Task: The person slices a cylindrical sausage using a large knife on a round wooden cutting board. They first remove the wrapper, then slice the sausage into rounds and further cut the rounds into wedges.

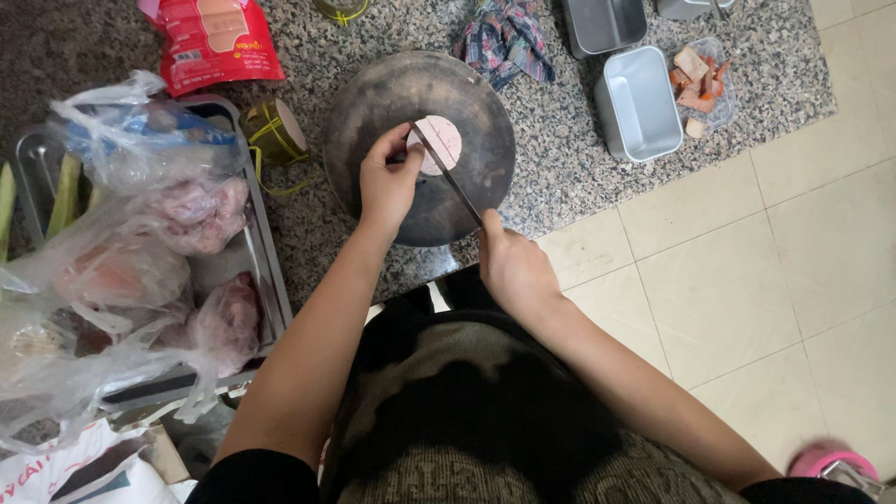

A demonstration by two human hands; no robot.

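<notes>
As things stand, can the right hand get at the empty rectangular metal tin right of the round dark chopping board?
Probably yes, but not freely: the right hand grips a knife cutting the pink round slab. Bare granite lies between it and the metal tin; nothing blocks the way.

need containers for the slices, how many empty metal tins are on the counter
2 for sure: one rectangular tin beside the tub of pieces, another tin behind it, cut off by the top edge.

Single head-worn view, looking steeply down, close over floor-level workspace
</notes>
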